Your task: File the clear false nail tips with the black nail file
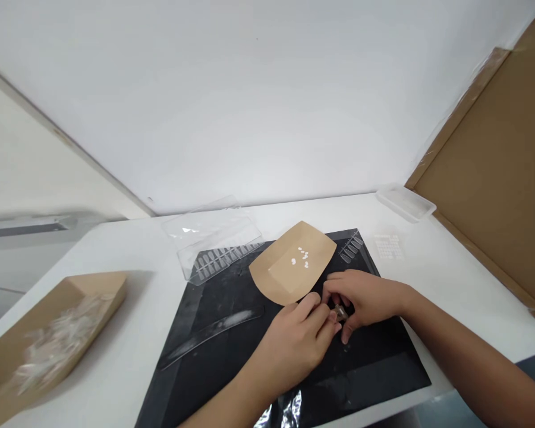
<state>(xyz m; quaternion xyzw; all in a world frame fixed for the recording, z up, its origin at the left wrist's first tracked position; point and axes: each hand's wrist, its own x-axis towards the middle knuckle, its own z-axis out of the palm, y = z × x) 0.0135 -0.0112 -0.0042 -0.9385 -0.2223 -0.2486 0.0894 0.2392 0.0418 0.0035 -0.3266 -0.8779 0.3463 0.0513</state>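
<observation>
My left hand [296, 339] and my right hand [365, 300] meet over the right part of a black mat [232, 374]. Between their fingertips is a small brownish, see-through piece [340, 312]; its kind is too small to make out. The right thumb and fingers curl around it from the right, and the closed left fingers press at its left side. Just beyond the hands, a paper tray [271, 264] holds several small white bits [305, 255]. A strip of clear nail tips [351, 246] lies past the right hand.
Clear plastic sheets [214, 229] partly cover more nail tips [223, 258] at the back left. A dark curved strip [211, 333] dusted white lies on the mat. Left stands a cardboard tray [96, 282] of clear scraps; right, a plastic box [405, 203] and a cardboard panel [494, 172].
</observation>
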